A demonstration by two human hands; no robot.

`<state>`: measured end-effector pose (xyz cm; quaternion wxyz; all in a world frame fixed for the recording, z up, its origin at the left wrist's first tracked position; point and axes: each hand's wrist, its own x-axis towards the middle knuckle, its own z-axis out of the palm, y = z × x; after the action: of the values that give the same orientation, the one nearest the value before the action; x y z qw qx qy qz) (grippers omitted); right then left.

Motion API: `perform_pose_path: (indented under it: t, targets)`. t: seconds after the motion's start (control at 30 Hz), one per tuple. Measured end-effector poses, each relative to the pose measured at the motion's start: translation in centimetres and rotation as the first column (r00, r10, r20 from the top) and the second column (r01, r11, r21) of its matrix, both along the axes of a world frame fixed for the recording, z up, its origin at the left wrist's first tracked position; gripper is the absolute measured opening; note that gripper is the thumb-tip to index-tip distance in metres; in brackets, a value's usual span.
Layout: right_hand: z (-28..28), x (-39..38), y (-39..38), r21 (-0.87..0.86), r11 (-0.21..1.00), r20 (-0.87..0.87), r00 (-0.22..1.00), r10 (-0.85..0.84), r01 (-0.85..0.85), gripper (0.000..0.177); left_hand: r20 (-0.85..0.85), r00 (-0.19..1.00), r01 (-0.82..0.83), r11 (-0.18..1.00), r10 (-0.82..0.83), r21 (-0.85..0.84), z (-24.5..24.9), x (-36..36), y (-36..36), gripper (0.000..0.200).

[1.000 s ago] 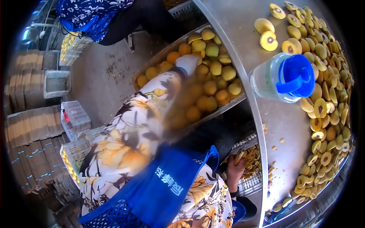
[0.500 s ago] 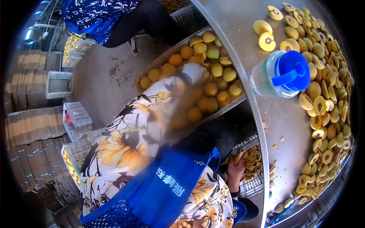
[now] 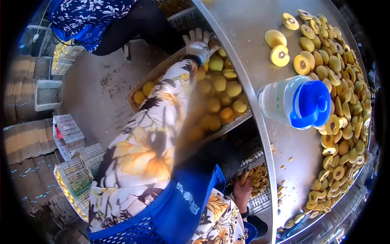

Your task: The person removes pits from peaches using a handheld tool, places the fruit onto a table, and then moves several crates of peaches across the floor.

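Now the gloved left hand (image 3: 198,44) has slid from mid-crate to upper centre, fingers spread and empty over the yellow fruit (image 3: 221,95) in the crate (image 3: 156,73), apparently nothing picked yet; the right hand (image 3: 242,190), lower right, has an unreadable grip.

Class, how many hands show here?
2: the white-gloved left hand at the wooden tray of whole yellow fruit; the bare right hand by the white plastic crate of fruit halves. Others may be hidden.
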<state>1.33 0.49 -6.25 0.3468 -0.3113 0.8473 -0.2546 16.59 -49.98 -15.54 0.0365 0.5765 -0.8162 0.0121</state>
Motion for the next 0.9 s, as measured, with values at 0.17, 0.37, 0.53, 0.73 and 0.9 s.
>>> perform_pose_path:
  t: [0.17,0.37,0.53,0.73,0.9]
  targets:
    - [-0.1,0.0,-1.2,0.100,0.990,-0.010,0.995,-0.099,0.100,0.029,0.139,0.989,0.076,0.988,-0.056,-0.138,0.2,0.4,4.2,0.070]
    - [-1.2,-1.1,-1.7,0.140,0.989,-0.117,0.991,0.064,-0.047,0.029,0.112,0.993,0.047,0.981,-0.026,-0.188,-0.6,-0.2,3.6,0.071]
    - [-2.0,-2.7,1.2,0.027,0.998,-0.244,0.967,0.069,-0.064,0.030,0.169,0.985,0.055,0.980,-0.022,-0.191,-1.7,-0.1,3.7,0.066]
    - [2.4,-1.9,0.2,0.129,0.988,-0.018,0.996,-0.082,0.084,0.025,0.183,0.983,0.083,0.949,-0.028,-0.304,-0.8,0.1,4.3,0.055]
    - [-0.2,-1.9,4.9,-0.087,0.984,-0.267,0.956,0.125,-0.153,0.026,0.404,0.908,-0.008,0.969,0.111,-0.248,3.4,3.4,7.1,0.032]
